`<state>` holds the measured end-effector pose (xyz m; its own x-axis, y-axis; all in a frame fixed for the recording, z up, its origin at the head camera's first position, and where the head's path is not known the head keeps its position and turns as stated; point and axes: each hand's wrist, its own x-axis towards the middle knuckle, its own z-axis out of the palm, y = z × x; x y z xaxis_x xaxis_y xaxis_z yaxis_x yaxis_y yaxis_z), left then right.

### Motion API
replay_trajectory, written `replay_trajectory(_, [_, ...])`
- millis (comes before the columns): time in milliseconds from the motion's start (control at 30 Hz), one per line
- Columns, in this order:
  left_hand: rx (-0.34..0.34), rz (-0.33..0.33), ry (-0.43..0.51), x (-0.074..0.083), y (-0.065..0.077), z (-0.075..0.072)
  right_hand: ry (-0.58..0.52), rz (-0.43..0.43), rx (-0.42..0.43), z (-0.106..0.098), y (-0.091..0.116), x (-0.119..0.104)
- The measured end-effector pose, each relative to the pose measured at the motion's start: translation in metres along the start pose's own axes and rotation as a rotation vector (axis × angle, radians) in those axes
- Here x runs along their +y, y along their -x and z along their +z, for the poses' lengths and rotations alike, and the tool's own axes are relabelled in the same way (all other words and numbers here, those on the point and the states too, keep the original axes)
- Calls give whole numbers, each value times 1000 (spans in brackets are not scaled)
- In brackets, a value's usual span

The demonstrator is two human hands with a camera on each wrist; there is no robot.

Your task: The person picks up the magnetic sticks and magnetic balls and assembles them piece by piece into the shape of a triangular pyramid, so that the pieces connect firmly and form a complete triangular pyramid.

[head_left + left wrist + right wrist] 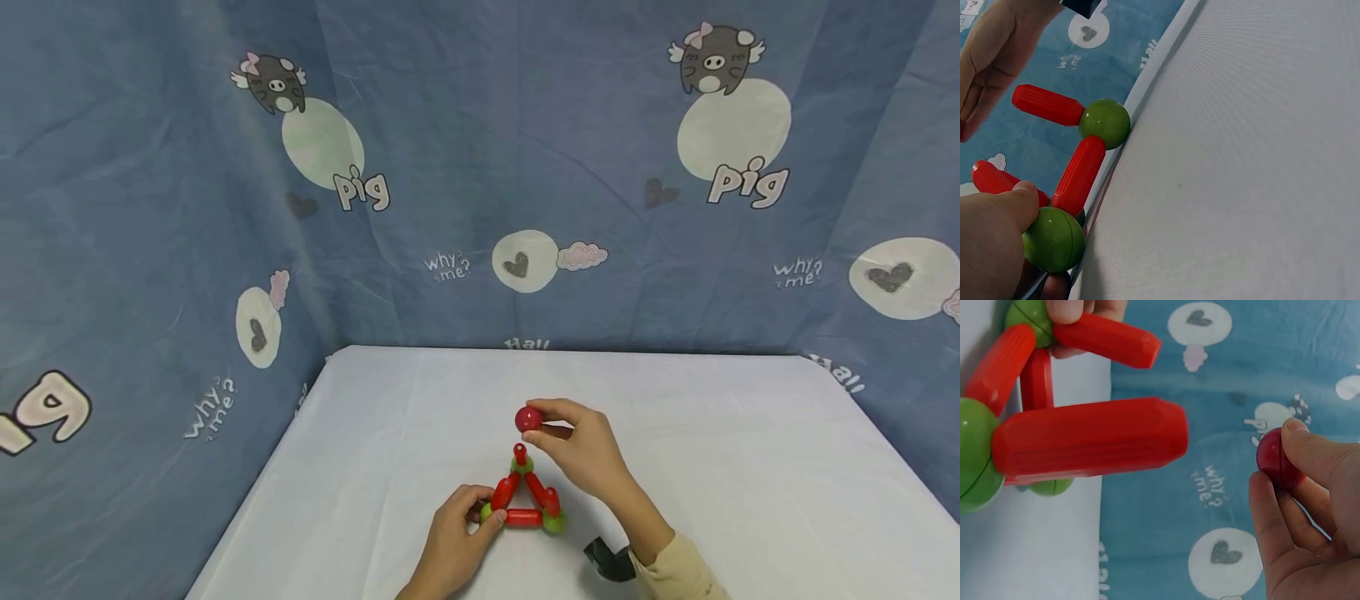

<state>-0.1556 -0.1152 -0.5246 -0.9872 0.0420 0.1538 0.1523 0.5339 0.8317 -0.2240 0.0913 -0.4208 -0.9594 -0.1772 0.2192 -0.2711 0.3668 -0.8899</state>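
On the table stands a triangular frame of red plastic rods joined at three corners by green balls. From each corner another red rod stands up. My left hand grips the frame's left corner, its thumb over the joint between the green ball and a rod. Above the far corner my right hand pinches a dark red ball between thumb and fingertips. The ball is apart from the upright rods, with a seam around its middle.
A white cloth-covered table lies under the frame. Behind it and to the left hangs a blue curtain printed with cartoon pigs. A black band-like piece sits by the right sleeve.
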Motion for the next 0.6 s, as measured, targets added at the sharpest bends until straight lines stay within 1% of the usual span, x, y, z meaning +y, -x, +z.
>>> replay_trajectory(233, [-12,-23,-16,1,0,0,-32,-27,-38,-2,6,-8])
replay_trajectory(433, [-29,-55,-26,1,-2,-1,-17,-63,-70,-2,11,-13])
replay_trajectory(600, [-33,-61,-29,1,-2,0,-6,-102,-83,-1,13,-11])
